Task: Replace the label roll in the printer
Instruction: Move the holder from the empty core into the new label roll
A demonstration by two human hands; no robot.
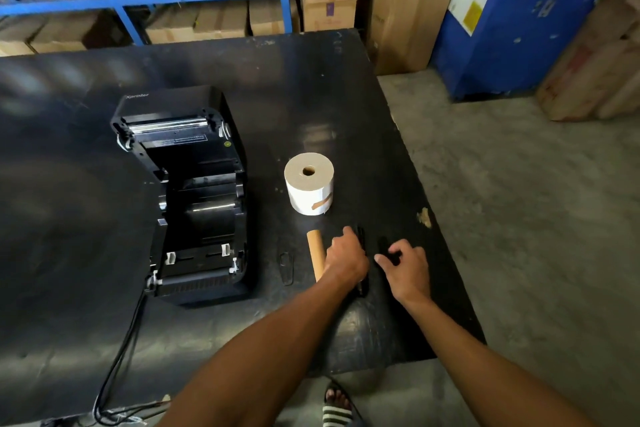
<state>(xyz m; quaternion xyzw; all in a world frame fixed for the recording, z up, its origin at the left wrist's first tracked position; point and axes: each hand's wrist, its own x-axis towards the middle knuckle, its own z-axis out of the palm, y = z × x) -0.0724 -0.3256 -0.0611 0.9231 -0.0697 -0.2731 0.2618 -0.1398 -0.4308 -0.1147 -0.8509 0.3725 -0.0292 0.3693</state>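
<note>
The black label printer (194, 198) stands on the black table with its lid swung open and its roll bay empty. A full white label roll (309, 183) stands on end to its right. Just in front of the roll lies an empty brown cardboard core (316, 248). My left hand (346, 258) rests over a long black spindle part (362, 282) beside the core, fingers curled on it. My right hand (405, 265) pinches a small black plastic piece (384, 246) a little to the right. Both black parts are hard to make out against the table.
A flat black clip-like piece (285, 267) lies between printer and core. Cables (117, 367) run from the printer's front over the near table edge. The table's right edge (440, 253) is close to my right hand. Cardboard boxes and blue shelving stand behind.
</note>
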